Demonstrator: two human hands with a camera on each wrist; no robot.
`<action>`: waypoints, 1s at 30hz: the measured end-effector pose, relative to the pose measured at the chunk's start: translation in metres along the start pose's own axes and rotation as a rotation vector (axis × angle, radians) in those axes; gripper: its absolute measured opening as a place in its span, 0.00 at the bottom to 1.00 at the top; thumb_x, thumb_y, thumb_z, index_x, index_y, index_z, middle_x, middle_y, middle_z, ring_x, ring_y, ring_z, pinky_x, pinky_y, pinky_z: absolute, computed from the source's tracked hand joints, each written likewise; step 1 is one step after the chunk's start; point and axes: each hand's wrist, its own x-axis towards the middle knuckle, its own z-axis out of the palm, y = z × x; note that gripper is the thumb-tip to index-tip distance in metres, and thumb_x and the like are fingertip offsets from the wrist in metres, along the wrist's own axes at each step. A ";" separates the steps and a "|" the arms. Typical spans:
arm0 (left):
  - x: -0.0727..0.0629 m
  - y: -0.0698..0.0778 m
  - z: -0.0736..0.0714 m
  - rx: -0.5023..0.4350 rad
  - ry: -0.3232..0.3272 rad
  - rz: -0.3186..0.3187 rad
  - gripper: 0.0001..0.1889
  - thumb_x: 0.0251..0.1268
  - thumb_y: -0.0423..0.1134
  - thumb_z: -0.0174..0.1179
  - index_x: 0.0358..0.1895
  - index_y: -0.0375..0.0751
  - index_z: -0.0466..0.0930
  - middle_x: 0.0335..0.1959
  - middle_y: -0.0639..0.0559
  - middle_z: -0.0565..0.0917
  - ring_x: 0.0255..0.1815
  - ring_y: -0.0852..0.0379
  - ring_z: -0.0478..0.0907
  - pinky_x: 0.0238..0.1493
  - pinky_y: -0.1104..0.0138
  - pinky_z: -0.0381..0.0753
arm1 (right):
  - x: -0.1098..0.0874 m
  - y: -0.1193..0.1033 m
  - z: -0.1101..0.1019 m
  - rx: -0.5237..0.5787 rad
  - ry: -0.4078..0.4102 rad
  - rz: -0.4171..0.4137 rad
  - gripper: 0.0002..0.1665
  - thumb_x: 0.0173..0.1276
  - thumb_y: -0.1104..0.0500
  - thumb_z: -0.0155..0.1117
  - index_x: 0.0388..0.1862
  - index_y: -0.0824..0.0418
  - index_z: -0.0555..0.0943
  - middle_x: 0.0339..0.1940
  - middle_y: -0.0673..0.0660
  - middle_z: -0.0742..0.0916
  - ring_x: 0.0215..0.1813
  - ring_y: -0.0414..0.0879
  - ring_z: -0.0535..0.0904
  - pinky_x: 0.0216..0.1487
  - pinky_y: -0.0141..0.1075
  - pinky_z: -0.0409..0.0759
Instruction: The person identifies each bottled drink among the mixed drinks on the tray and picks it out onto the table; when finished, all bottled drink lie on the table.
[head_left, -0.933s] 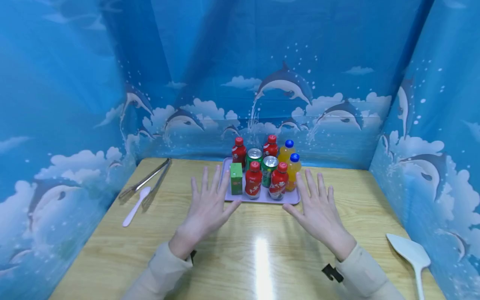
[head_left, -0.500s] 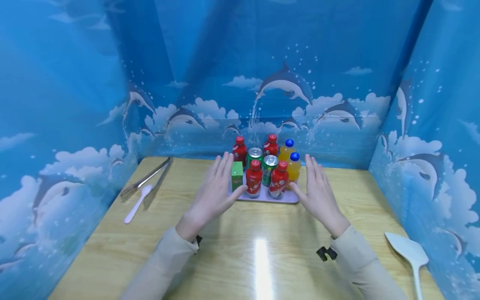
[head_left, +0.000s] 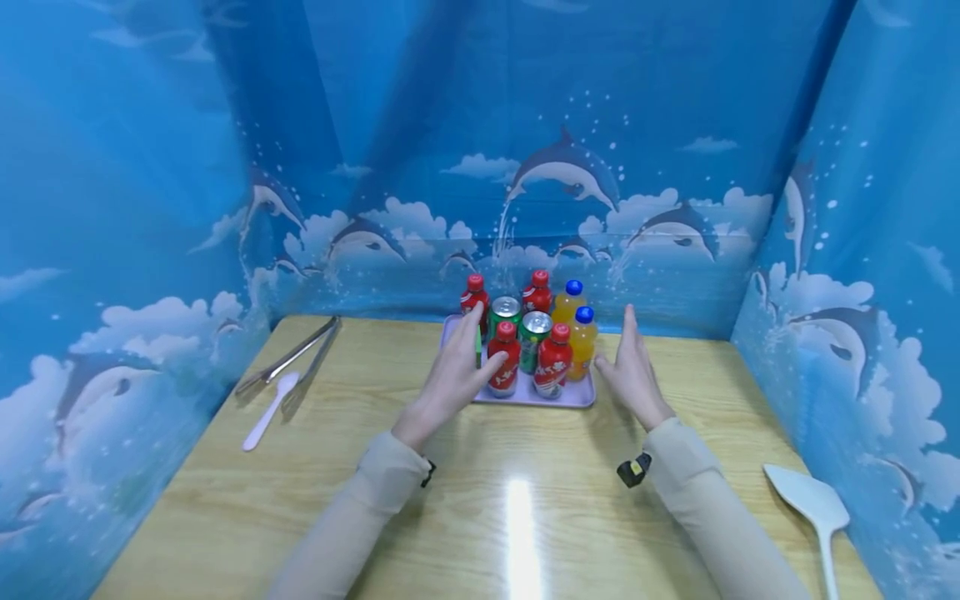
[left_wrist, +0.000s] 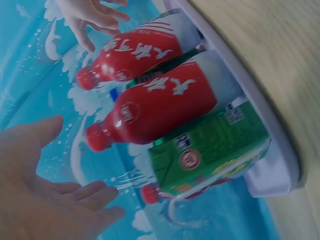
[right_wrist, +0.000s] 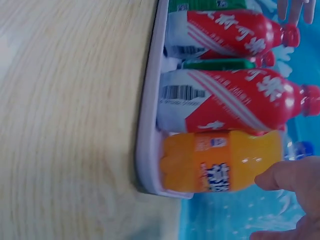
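A pale purple tray (head_left: 536, 402) holds upright drinks in the head view. My left hand (head_left: 450, 372) stands at its left side, thumb apart from straight fingers, partly covering the green carton (left_wrist: 210, 152). In the left wrist view this hand is apart from the carton and a red bottle (left_wrist: 165, 105). My right hand (head_left: 632, 377) is held on the tray's right side, palm turned inward, fingers extended. Its thumb overlaps the edge of an orange drink bottle (right_wrist: 220, 161) in the right wrist view. Two green cans (head_left: 535, 337) stand among the bottles. Neither hand grips anything.
Metal tongs (head_left: 292, 354) and a light purple spoon (head_left: 272, 410) lie on the wooden table (head_left: 360, 375) at the left. A white spatula (head_left: 812, 502) lies near the right edge. A blue dolphin-print curtain (head_left: 405, 125) encloses the back and sides.
Both hands have turned from palms down with spread fingers to palms facing inward. They have moved to either side of the tray. The drinks stay in place.
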 end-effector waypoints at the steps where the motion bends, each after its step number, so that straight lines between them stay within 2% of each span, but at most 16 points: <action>1: 0.002 -0.002 0.003 0.010 0.000 0.003 0.48 0.74 0.48 0.67 0.87 0.47 0.45 0.86 0.45 0.60 0.86 0.47 0.60 0.84 0.51 0.66 | 0.002 0.002 0.001 0.008 -0.006 0.011 0.67 0.75 0.64 0.60 0.84 0.43 0.18 0.89 0.56 0.33 0.89 0.69 0.39 0.84 0.69 0.47; 3: 0.006 -0.005 0.009 0.034 0.005 0.008 0.47 0.74 0.49 0.67 0.87 0.45 0.48 0.85 0.45 0.61 0.85 0.47 0.61 0.85 0.51 0.64 | 0.006 0.008 0.004 0.013 -0.017 0.037 0.67 0.75 0.64 0.60 0.83 0.42 0.17 0.89 0.57 0.34 0.89 0.69 0.39 0.84 0.69 0.47; 8: 0.013 -0.011 0.021 0.117 0.030 0.002 0.44 0.73 0.52 0.67 0.84 0.42 0.55 0.82 0.43 0.66 0.83 0.45 0.64 0.87 0.44 0.55 | 0.016 0.019 0.013 0.000 -0.053 0.122 0.68 0.75 0.61 0.60 0.83 0.45 0.16 0.89 0.68 0.40 0.86 0.75 0.47 0.82 0.71 0.53; 9: 0.014 -0.011 0.023 0.136 0.036 -0.003 0.44 0.72 0.53 0.68 0.84 0.42 0.57 0.81 0.43 0.67 0.82 0.44 0.65 0.87 0.43 0.56 | 0.018 0.021 0.015 -0.006 -0.059 0.143 0.67 0.74 0.61 0.61 0.84 0.47 0.17 0.88 0.71 0.41 0.86 0.75 0.48 0.82 0.71 0.54; 11: 0.016 -0.012 0.027 0.174 0.042 -0.013 0.43 0.71 0.55 0.69 0.82 0.42 0.61 0.78 0.44 0.70 0.78 0.44 0.69 0.84 0.43 0.63 | 0.021 0.024 0.019 -0.015 -0.075 0.178 0.65 0.75 0.60 0.61 0.86 0.51 0.21 0.87 0.74 0.44 0.85 0.76 0.50 0.82 0.71 0.54; 14: 0.018 -0.014 0.032 0.216 0.045 -0.028 0.41 0.67 0.57 0.71 0.78 0.44 0.69 0.73 0.45 0.72 0.71 0.45 0.72 0.76 0.47 0.75 | 0.022 0.026 0.023 -0.030 -0.100 0.211 0.61 0.75 0.61 0.61 0.88 0.57 0.28 0.86 0.78 0.49 0.83 0.77 0.54 0.81 0.70 0.57; 16: 0.019 -0.015 0.034 0.231 0.047 -0.033 0.39 0.65 0.58 0.73 0.76 0.45 0.73 0.71 0.46 0.73 0.68 0.46 0.72 0.70 0.51 0.79 | 0.022 0.027 0.025 -0.040 -0.110 0.217 0.59 0.75 0.61 0.61 0.88 0.60 0.33 0.85 0.78 0.54 0.83 0.76 0.56 0.82 0.69 0.58; 20: 0.019 -0.018 0.036 0.251 0.054 -0.036 0.38 0.62 0.57 0.75 0.73 0.46 0.76 0.69 0.47 0.75 0.67 0.47 0.72 0.69 0.53 0.79 | 0.022 0.028 0.031 -0.085 -0.138 0.212 0.53 0.76 0.59 0.61 0.87 0.66 0.40 0.79 0.78 0.65 0.80 0.74 0.62 0.81 0.68 0.62; 23: 0.018 -0.019 0.037 0.275 0.056 -0.033 0.39 0.60 0.58 0.76 0.72 0.45 0.77 0.68 0.48 0.75 0.66 0.47 0.72 0.70 0.52 0.78 | 0.020 0.029 0.035 -0.125 -0.167 0.210 0.49 0.77 0.58 0.60 0.86 0.70 0.46 0.68 0.75 0.76 0.72 0.70 0.72 0.78 0.64 0.70; 26: 0.018 -0.020 0.039 0.301 0.058 -0.025 0.40 0.59 0.58 0.77 0.72 0.44 0.77 0.68 0.48 0.75 0.67 0.48 0.71 0.71 0.52 0.78 | 0.019 0.028 0.037 -0.167 -0.186 0.206 0.45 0.76 0.58 0.59 0.83 0.75 0.52 0.59 0.73 0.80 0.62 0.66 0.77 0.71 0.61 0.78; 30: 0.019 -0.022 0.043 0.310 0.071 -0.010 0.40 0.57 0.54 0.80 0.72 0.44 0.77 0.69 0.47 0.74 0.68 0.47 0.71 0.72 0.52 0.77 | 0.019 0.025 0.038 -0.216 -0.202 0.208 0.38 0.77 0.59 0.57 0.78 0.78 0.62 0.65 0.77 0.80 0.63 0.68 0.79 0.69 0.60 0.80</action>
